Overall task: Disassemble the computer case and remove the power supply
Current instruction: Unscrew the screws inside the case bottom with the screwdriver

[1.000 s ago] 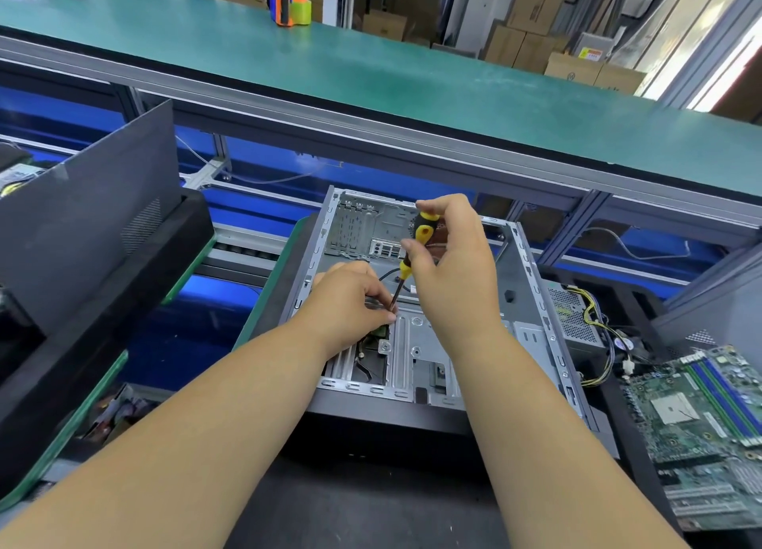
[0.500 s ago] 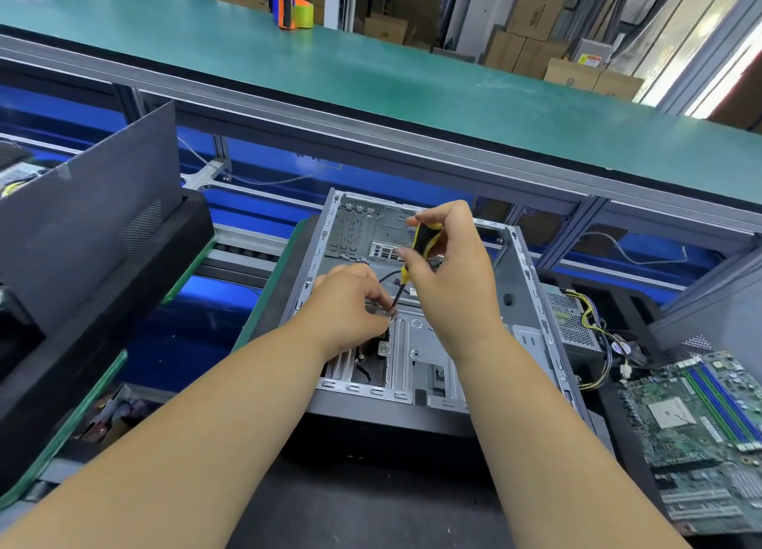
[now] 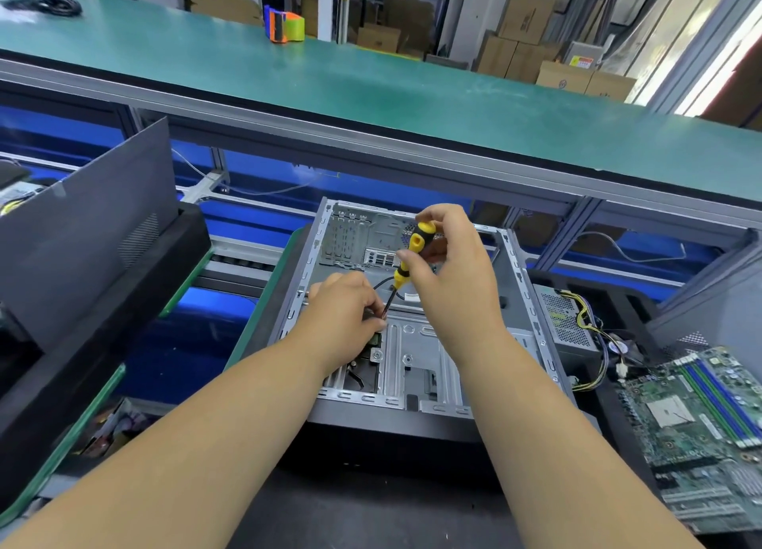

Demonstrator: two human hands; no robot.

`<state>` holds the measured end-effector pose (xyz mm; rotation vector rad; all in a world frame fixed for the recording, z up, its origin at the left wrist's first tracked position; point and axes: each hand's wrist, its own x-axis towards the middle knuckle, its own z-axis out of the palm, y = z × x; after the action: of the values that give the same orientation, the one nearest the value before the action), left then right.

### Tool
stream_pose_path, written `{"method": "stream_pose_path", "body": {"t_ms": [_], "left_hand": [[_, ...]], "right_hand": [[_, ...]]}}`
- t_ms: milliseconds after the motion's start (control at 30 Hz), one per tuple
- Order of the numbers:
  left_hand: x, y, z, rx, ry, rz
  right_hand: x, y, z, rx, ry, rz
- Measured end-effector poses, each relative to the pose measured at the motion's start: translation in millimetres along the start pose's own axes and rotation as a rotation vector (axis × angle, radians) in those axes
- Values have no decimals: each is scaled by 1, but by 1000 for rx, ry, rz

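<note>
Screwdriver (image 3: 406, 262) in right hand (image 3: 449, 268), tilted, tip down-left inside computer case (image 3: 515, 284)

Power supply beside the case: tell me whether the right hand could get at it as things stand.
Probably yes. The power supply sits outside the case, its top uncovered, but the right hand holds the screwdriver.

The open computer case (image 3: 416, 342) lies on its side at the middle of the near surface (image 3: 371, 515). Just right of it sits the power supply (image 3: 567, 321), its cables (image 3: 593, 342) trailing toward the motherboard (image 3: 709, 433) at the right edge. A side panel (image 3: 82, 235) leans at the left. Behind, on the raised surface (image 3: 412, 90), a tape dispenser (image 3: 284, 24) stands near its far edge.
</note>
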<state>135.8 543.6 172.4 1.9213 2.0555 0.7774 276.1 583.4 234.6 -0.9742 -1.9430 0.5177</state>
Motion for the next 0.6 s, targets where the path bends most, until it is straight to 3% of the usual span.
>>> {"method": "stream_pose_path", "body": {"t_ms": [333, 467, 600], "left_hand": [[0, -5, 0, -112, 72, -7], [-2, -5, -4, -365, 122, -26], [-7, -2, -10, -704, 127, -156]], "right_hand": [[7, 2, -21, 271, -11, 255], [7, 10, -40, 309, 40, 309], [-4, 17, -51, 495, 146, 563]]}}
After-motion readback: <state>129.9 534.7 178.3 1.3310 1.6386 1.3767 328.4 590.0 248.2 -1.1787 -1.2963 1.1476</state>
